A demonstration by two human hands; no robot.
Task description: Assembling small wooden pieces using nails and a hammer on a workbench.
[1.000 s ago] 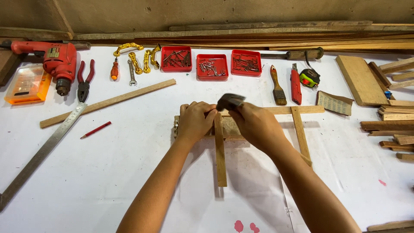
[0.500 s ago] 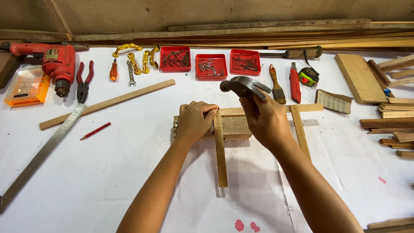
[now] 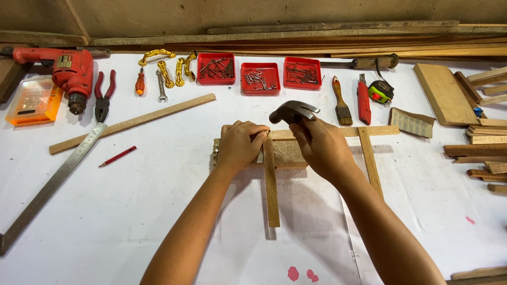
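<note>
Head view: the left hand (image 3: 240, 145) is closed over the far end of an upright wooden strip (image 3: 271, 184), fingers curled and pressing it against a wooden block (image 3: 288, 153) at the middle of the white table (image 3: 132, 211). The right hand (image 3: 322, 148) is wrapped around a hammer (image 3: 293, 111), whose metal head sits just beyond the strip's far end. A cross strip (image 3: 338, 132) runs right from the joint, meeting a second upright strip (image 3: 369, 158). Three red trays (image 3: 259, 79) of nails lie farther back; a steel ruler (image 3: 53, 182) lies at left.
</note>
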